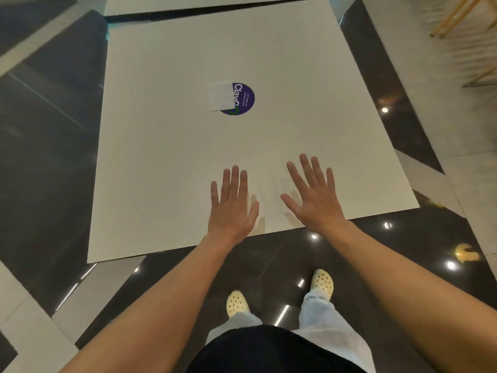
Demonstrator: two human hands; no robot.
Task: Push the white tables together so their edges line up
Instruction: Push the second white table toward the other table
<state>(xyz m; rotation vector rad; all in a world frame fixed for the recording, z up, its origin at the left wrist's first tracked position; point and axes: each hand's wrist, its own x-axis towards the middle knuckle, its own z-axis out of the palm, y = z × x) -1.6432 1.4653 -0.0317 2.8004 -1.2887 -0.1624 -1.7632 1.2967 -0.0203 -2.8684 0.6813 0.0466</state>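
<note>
Fingers point(236, 181) of both hands lie spread wide and flat, holding nothing, on the near edge of the white table point(172, 162). Its long axis runs straight away from the person toward the second white table point(188, 4), whose edge shows beyond a narrow dark gap point(215, 12) that looks slightly wedge-shaped. Left hand point(232, 208) and right hand point(313, 200) sit side by side, right of centre, about equally near. A purple round sticker point(240, 99) marks mid-table.
</note>
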